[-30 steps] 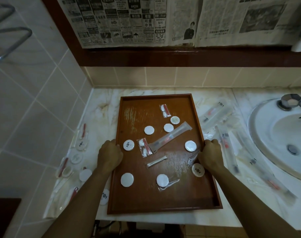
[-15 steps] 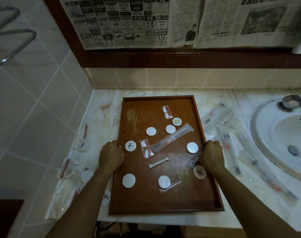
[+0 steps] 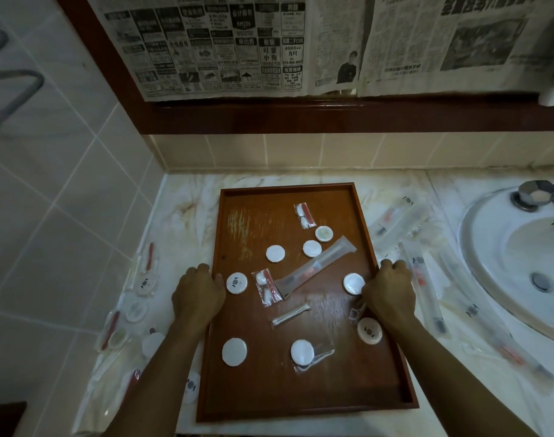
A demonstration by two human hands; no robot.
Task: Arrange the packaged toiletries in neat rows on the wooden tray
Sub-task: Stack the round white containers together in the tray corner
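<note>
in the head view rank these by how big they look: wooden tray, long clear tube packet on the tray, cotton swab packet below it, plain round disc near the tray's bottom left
1. wooden tray
2. long clear tube packet
3. cotton swab packet and plain round disc: unsure. The swab packet is longer but thin, the disc wider; the disc also lies nearer the camera.

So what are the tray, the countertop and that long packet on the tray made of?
The tray looks like reddish-brown varnished wood: grain shows, with pale worn streaks. The countertop seems polished marble or an imitation, cream with brownish veins. The long packet appears to be clear, glossy plastic film, since what is inside shows through.
</note>
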